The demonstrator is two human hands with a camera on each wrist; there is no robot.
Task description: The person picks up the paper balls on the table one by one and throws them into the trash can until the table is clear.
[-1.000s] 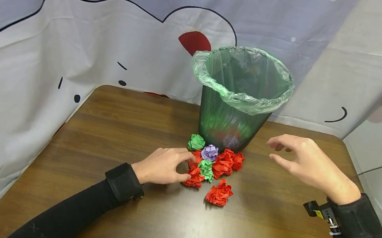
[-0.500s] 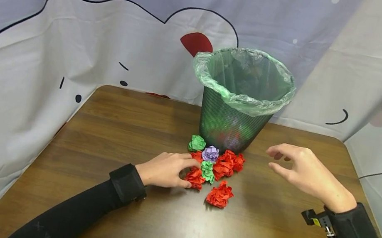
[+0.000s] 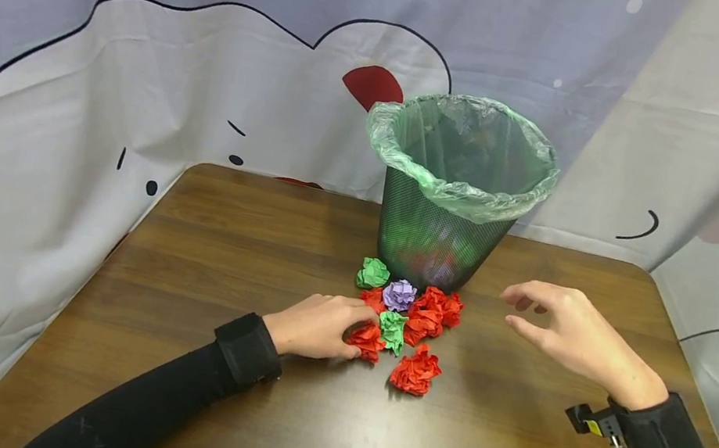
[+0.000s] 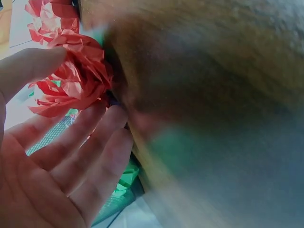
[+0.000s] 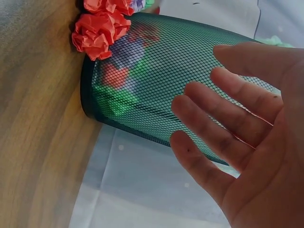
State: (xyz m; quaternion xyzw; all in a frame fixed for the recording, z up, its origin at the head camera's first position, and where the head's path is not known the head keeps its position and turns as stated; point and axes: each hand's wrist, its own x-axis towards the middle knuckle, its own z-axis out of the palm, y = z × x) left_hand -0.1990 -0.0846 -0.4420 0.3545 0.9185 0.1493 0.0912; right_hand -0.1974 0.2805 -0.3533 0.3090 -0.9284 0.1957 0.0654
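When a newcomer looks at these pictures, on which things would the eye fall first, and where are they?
Probably on the mesh bin with its pale green liner, standing toward the back of the wooden table. Next come the bright crumpled paper balls, red, green and purple, gathered at the bin's foot. The left hand may also stand out, thumb and fingers around a red ball at the group's left side.

Head view looks forward and down; 2 wrist views (close in) share the bin [image 5: 154, 66]
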